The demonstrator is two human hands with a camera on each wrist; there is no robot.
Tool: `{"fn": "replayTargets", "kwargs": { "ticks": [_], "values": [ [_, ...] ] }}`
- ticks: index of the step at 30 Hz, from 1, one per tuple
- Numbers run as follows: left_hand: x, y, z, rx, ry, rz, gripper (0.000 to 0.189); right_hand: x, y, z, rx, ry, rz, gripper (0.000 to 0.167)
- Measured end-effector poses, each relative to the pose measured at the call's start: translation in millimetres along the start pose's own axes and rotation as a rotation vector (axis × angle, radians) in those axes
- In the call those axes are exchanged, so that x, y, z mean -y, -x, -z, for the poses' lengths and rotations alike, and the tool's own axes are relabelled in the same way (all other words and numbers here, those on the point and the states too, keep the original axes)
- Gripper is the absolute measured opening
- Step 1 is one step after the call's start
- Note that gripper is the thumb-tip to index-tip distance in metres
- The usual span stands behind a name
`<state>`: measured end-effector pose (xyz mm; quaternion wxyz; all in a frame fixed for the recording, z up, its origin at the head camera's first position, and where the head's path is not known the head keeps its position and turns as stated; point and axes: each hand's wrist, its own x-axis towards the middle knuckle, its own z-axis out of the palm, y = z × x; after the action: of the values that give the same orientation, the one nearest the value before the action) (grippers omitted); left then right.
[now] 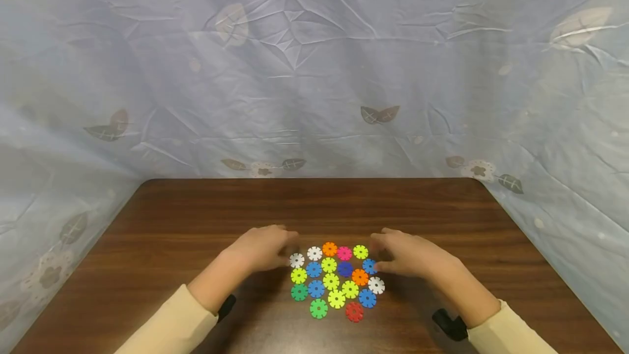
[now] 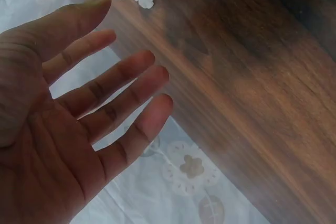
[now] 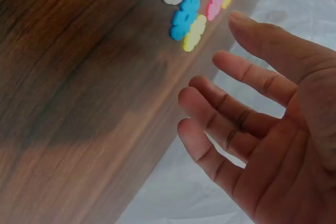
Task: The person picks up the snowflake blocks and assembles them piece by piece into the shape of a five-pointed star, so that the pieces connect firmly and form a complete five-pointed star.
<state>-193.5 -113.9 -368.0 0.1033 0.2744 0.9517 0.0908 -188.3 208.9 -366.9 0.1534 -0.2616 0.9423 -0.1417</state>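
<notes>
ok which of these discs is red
The red disc lies in the row nearest the person, right of the bright green disc; no other is red.

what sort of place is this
Perhaps a screened-off activity corner: a wood-grain table, pale floral fabric hanging behind and beside it, and colourful notched discs laid out on top.

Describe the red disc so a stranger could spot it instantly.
On the brown table, notched discs lie between the left hand and right hand. Along the edge nearest the person sits the red disc, right of the bright green disc. Only it is red.
</notes>
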Motion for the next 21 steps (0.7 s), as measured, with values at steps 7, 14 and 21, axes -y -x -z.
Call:
{"fn": "replayTargets", "kwargs": {
  "ticks": [7,14,21],
  "values": [
    [-7.0,-10.1,-4.2,0.086,-0.002,0.030,0.028,1,-6.2,-5,0.059,-0.001,-0.017,0.027],
    [-10.4,-15.4,-7.0,0.118,-0.047,0.054,0.032,2,-11.6,-10,0.078,0.004,-0.035,0.032],
    [-10.3,-23.1,-11.8,0.135,-0.080,0.067,0.036,3,-15.2,-14,0.092,0.036,-0.045,0.032]
  ]
}}
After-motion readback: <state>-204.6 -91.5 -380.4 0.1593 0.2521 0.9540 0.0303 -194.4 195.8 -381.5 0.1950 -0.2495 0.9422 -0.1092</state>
